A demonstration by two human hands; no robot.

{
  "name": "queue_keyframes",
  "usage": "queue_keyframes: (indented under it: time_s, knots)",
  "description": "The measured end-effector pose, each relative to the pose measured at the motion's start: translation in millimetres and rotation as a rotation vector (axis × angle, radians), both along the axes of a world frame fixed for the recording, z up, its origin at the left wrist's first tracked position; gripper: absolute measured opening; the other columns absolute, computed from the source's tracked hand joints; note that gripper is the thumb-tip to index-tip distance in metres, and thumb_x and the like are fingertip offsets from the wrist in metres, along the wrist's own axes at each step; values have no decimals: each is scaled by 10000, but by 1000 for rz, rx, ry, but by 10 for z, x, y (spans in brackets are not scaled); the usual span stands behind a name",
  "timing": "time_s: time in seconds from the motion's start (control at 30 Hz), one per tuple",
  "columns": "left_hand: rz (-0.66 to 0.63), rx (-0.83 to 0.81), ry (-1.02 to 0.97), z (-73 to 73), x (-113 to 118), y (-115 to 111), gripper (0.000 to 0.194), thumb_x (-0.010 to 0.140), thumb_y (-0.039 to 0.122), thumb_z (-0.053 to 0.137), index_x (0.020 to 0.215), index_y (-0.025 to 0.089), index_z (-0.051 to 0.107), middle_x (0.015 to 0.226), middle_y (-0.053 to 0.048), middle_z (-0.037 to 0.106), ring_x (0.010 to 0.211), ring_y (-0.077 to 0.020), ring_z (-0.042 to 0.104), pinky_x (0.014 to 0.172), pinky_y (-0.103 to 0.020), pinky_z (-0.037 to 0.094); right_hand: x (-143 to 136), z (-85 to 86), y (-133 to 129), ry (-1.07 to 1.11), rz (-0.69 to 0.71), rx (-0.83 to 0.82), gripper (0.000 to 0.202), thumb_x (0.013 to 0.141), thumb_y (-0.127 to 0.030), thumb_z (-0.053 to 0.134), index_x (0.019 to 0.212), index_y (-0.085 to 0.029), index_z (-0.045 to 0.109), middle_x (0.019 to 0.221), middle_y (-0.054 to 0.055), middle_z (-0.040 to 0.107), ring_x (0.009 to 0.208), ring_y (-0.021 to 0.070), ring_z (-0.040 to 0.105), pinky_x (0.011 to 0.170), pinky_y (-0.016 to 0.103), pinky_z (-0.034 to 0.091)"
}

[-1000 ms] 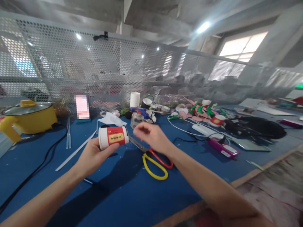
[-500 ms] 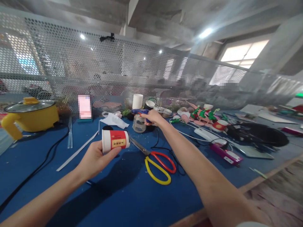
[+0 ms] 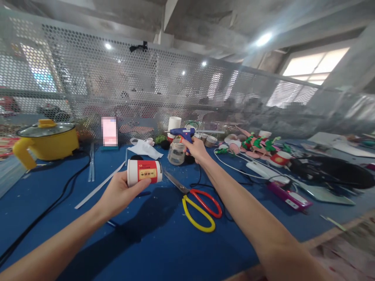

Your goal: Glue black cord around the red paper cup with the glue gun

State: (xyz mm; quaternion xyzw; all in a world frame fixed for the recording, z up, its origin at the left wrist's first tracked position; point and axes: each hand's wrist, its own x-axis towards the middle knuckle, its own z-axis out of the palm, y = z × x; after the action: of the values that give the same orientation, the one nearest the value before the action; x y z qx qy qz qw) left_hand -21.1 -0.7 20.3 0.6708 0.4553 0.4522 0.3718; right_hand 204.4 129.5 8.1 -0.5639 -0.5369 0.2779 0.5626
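My left hand (image 3: 124,191) is closed around a white paper cup (image 3: 144,172) with a red and yellow label, tipped on its side above the table. Farther back, my right hand (image 3: 195,149) grips a blue glue gun (image 3: 184,133) by its handle; its nozzle points left and a clear glue stick sticks out to the right. Just below the gun stands a glass jar (image 3: 176,153). Scissors (image 3: 193,199) with one red and one yellow handle lie between my arms, blades slightly apart.
A yellow electric pot (image 3: 48,142) stands at the left, its black cable crossing the blue table (image 3: 158,249). White strips (image 3: 101,184) and a white cloth (image 3: 144,148) lie behind the cup. To the right are a purple power strip (image 3: 288,196) and red flower-like crafts (image 3: 278,159).
My right hand has lifted the glue gun slightly, so more of it shows above the jar. The left hand keeps its hold on the cup. The view has shifted a little to the left.
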Motion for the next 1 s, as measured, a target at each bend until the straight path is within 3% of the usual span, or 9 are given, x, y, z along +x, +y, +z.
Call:
queue_keyframes:
  time_s: [0.17,0.27,0.33,0.53,0.73,1.0]
  knots:
    - [18,-53,-52,0,-48,32,272,623,351,655,806,153,685,796,-57,714,703,-194,637,635,-268,509,-62,187,-393,75,233,41,94,674,-203,555,741,-140,542,730,38,636,533,100,588,472,204,478]
    - [9,-103,-105,20,-69,29,263,611,351,666,780,150,683,769,-50,715,636,-168,632,589,-242,507,-79,263,-779,128,476,21,189,655,-217,582,815,-121,554,629,22,626,500,107,572,439,205,450]
    - [2,-109,-102,40,-81,17,270,606,350,671,780,144,684,764,-52,715,611,-165,628,559,-235,505,-73,271,-1020,134,545,-18,162,669,-223,582,786,-113,570,534,0,595,444,88,531,420,195,425]
    - [12,24,8,68,-128,3,236,641,328,652,815,174,696,812,-34,712,659,-167,632,579,-223,501,-49,175,-1404,151,639,-95,103,724,-207,532,766,-131,588,471,-16,553,399,73,469,407,197,390]
    - [81,101,51,82,-132,3,255,637,350,644,797,160,698,724,-31,709,572,-155,608,498,-215,476,-92,130,-1453,87,673,-100,155,779,-262,505,832,-141,585,446,-40,516,362,58,431,381,188,355]
    - [91,122,72,114,-141,-4,254,647,344,634,805,153,692,765,-36,711,630,-166,618,542,-216,484,-104,113,-1453,-54,553,-40,210,768,-337,526,673,-151,546,379,-56,443,352,64,421,366,191,338]
